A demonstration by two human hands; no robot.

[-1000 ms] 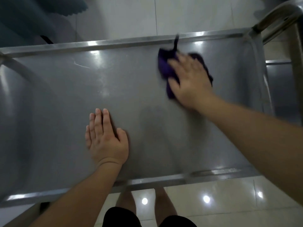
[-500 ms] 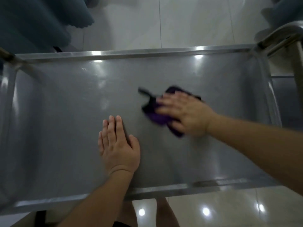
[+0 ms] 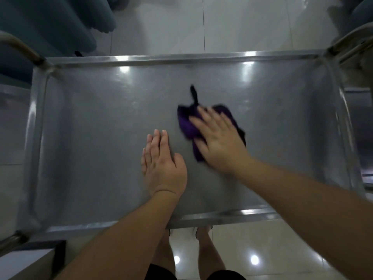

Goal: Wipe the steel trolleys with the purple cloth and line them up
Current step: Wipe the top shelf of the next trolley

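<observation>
At the bottom of the frame the person's legs stand on the tiled floor (image 3: 282, 249), just behind the near rim of the trolley (image 3: 222, 216). A little further, in the middle of the frame, the left hand (image 3: 163, 168) lies flat with straight fingers on the steel tray and holds nothing. Just right of it, the right hand (image 3: 219, 142) presses the purple cloth (image 3: 186, 126) onto the tray with fingers spread. The wiping step seems to be in hand. The next move probably needs strokes toward the left side and the far rim.
</observation>
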